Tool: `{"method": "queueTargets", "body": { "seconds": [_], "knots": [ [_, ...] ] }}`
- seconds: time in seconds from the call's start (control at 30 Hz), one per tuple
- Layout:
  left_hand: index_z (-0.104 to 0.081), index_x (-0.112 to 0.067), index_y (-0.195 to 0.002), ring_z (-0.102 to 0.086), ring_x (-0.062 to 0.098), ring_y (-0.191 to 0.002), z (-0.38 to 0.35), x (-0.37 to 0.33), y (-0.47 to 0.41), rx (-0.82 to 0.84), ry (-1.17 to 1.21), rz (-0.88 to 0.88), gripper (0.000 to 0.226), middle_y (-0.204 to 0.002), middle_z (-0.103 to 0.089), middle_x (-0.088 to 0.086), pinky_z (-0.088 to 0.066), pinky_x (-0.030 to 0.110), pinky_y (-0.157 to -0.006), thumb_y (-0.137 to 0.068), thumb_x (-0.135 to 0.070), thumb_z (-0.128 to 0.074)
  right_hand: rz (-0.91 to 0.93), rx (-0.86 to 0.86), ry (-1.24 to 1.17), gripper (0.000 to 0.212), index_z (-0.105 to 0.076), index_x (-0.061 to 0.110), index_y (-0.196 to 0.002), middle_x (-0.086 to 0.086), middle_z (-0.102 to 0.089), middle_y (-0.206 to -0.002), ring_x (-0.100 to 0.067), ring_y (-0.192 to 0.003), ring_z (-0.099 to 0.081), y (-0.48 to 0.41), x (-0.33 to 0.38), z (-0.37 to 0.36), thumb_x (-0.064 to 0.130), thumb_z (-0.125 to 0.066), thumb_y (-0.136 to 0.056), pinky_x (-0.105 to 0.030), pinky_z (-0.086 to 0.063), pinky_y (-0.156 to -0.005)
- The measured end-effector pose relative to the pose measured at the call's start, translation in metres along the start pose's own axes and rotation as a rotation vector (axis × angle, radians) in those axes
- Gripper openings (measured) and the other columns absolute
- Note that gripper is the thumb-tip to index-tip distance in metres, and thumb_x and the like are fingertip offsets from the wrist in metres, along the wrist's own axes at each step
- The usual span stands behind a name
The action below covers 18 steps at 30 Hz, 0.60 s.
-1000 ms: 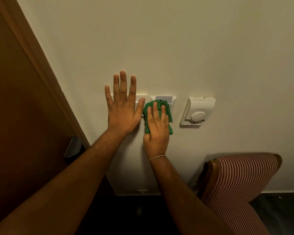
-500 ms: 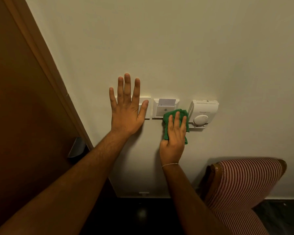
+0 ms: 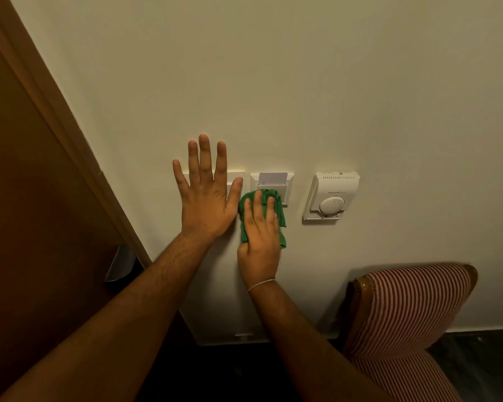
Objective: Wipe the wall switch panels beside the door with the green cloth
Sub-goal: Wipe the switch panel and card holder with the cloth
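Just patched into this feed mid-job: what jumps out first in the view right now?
The green cloth stands out most, pressed by the right hand over the lower part of the key-card panel at mid-wall. Just to its left, the left hand lies flat and spread over the switch panel nearest the door. To the right hangs a white thermostat, with a striped chair below it.

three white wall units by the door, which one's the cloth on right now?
The middle one: the white key-card holder panel, its lower part under the green cloth pressed by the right hand. The left hand covers the left switch plate; the white dial thermostat is untouched.
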<state>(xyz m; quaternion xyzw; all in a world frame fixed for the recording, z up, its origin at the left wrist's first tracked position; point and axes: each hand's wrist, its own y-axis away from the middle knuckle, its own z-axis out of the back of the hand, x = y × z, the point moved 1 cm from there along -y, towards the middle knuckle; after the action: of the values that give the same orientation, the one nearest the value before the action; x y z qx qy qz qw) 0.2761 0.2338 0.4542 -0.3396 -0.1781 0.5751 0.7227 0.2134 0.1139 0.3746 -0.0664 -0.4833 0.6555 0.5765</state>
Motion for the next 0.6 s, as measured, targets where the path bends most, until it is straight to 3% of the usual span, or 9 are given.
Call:
{"method": "queueTargets", "body": {
  "seconds": [0.1,0.2,0.3,0.43,0.6],
  "knots": [
    [0.025,-0.026,-0.171,0.033,0.026,-0.163,0.0,0.0,0.001,-0.013,0.015,-0.009,0.079,-0.183,0.014,0.016,0.017,0.06,-0.13,-0.114,-0.064,-0.015,0.063,-0.005,0.013,0.089,-0.034,0.019,-0.161,0.002,-0.023,-0.171,-0.021,-0.164,-0.008,-0.004,-0.021,0.011,-0.013,-0.065,-0.083,-0.043,-0.016,-0.133],
    [0.029,-0.028,-0.169,0.036,0.026,-0.163,0.001,0.001,0.001,-0.006,0.009,-0.014,0.08,-0.179,0.032,0.009,0.016,0.061,-0.13,-0.113,-0.067,-0.012,-0.043,-0.066,0.027,0.095,-0.036,0.018,-0.162,-0.001,-0.024,-0.173,-0.024,-0.164,-0.012,-0.007,-0.042,0.025,-0.02,-0.064,-0.079,-0.055,-0.032,-0.127],
    [0.03,-0.029,-0.169,0.037,0.025,-0.162,0.0,0.0,0.0,-0.005,-0.008,-0.004,0.081,-0.181,0.029,0.009,0.02,0.059,-0.13,-0.113,-0.067,-0.013,-0.12,-0.072,0.012,0.098,-0.034,0.017,-0.162,-0.001,-0.023,-0.174,-0.025,-0.164,-0.011,-0.002,-0.048,0.03,-0.024,-0.059,-0.077,-0.058,-0.037,-0.123],
    [0.03,-0.029,-0.169,0.036,0.025,-0.162,-0.001,0.002,0.0,-0.019,0.002,-0.004,0.081,-0.174,0.042,0.004,0.02,0.059,-0.129,-0.113,-0.066,-0.016,-0.086,-0.024,0.003,0.095,-0.034,0.015,-0.162,-0.002,-0.024,-0.173,-0.027,-0.163,-0.014,0.002,-0.043,0.026,-0.022,-0.059,-0.078,-0.055,-0.027,-0.129],
    [0.024,-0.027,-0.171,0.033,0.026,-0.164,-0.003,0.001,0.0,-0.048,0.004,-0.017,0.081,-0.175,0.039,0.004,0.022,0.057,-0.13,-0.115,-0.063,-0.02,0.059,0.016,-0.029,0.089,-0.032,0.017,-0.161,0.003,-0.022,-0.171,-0.024,-0.163,-0.01,-0.003,-0.018,0.016,-0.014,-0.064,-0.084,-0.049,-0.022,-0.131]
  ]
}}
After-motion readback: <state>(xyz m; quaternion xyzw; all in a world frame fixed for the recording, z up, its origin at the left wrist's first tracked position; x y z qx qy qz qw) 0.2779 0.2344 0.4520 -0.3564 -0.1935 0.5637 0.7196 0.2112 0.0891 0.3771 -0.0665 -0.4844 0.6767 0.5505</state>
